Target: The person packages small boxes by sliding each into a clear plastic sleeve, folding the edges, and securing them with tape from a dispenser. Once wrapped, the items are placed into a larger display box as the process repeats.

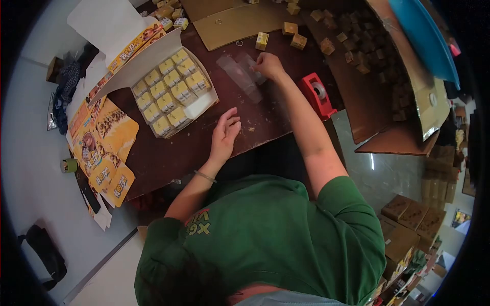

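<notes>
My right hand (269, 66) is closed at the edge of a clear plastic piece (252, 65), its fingers pinched together on it. A second clear strip (240, 79) lies flat on the dark red table (204, 133) beside it. My left hand (226, 133) hovers over the table's near part, fingers apart, holding nothing. To its left sits an open white box (193, 108) with rows of small yellow-topped cubes (166, 102). One yellow-and-white cube (262, 41) stands just beyond my right hand.
A red tape dispenser (317, 96) sits right of my right forearm. Brown cubes (298, 41) lie at the far edge near a cardboard flap (224, 25). A large carton (344, 97) holds many cubes at the right, beside a blue basin (426, 38). Flat printed packaging (99, 148) lies left.
</notes>
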A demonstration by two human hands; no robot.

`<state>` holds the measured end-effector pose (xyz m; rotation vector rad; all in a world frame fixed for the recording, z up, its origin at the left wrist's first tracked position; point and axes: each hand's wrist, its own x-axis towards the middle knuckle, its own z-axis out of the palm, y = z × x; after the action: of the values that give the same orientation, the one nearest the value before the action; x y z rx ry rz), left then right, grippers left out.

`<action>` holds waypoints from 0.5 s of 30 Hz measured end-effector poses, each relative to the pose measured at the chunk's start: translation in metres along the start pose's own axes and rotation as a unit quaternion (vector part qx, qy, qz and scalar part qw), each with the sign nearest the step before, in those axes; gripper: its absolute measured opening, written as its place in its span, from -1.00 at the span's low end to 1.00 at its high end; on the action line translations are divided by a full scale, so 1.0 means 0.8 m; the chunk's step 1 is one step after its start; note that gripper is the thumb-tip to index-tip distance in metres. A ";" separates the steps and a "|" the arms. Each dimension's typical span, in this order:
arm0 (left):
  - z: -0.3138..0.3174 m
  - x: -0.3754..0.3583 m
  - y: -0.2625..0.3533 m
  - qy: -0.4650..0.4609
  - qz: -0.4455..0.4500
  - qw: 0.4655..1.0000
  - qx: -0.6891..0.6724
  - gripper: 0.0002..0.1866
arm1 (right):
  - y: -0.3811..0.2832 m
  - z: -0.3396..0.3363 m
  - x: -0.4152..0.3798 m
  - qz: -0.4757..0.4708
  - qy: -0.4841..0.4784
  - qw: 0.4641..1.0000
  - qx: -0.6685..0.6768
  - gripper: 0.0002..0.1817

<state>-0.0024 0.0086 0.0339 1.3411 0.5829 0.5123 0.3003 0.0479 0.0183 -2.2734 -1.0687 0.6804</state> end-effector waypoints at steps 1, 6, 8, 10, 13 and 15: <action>0.000 0.009 -0.005 0.009 -0.019 0.999 -0.034 -0.43 | 0.009 -0.001 -0.014 -0.019 -0.022 0.990 0.139 -0.59; 0.013 0.029 -0.003 -0.019 0.028 0.992 -0.122 -0.10 | -0.064 0.020 -0.224 -0.263 0.165 0.934 0.176 -0.83; 0.015 0.039 0.014 -0.123 -0.072 0.949 -0.283 -0.14 | -0.068 0.039 -0.267 -0.348 0.115 0.916 0.165 -0.84; 0.016 0.039 0.017 -0.166 -0.114 0.929 -0.312 -0.21 | -0.057 0.031 -0.275 -0.350 0.025 0.910 0.220 -0.80; 0.018 0.028 0.012 -0.258 -0.162 0.877 -0.372 -0.32 | -0.048 -0.002 -0.251 -0.345 0.152 0.921 0.098 -0.82; 0.014 0.022 0.012 -0.315 -0.173 0.874 -0.325 -0.28 | -0.038 -0.009 -0.246 -0.321 0.076 0.939 0.095 -0.81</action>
<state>0.0181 0.0132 0.0433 0.6607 0.0698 -0.0548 0.1786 -0.0948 0.0854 -1.6332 -1.4834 0.3108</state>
